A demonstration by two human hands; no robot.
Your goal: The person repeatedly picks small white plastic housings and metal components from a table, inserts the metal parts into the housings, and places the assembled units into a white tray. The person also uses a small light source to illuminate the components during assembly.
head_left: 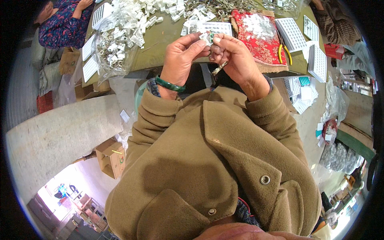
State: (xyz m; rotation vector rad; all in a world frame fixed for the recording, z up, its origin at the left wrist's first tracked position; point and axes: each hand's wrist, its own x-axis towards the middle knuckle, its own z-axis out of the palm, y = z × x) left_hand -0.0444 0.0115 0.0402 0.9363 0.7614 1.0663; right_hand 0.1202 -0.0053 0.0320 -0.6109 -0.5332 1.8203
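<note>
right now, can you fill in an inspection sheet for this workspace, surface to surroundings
surface: olive table, largely covered
work pieces: small white piece beside green part; metal piece below the right fingers
clutter: heap of white pieces, red cloth, white tray, yellow-handled pliers
hands: left hand pinching the white piece; right hand with fingertips at the green part
cables: nothing seen
surroundings: cardboard box lower left; other people at both upper sides
</note>
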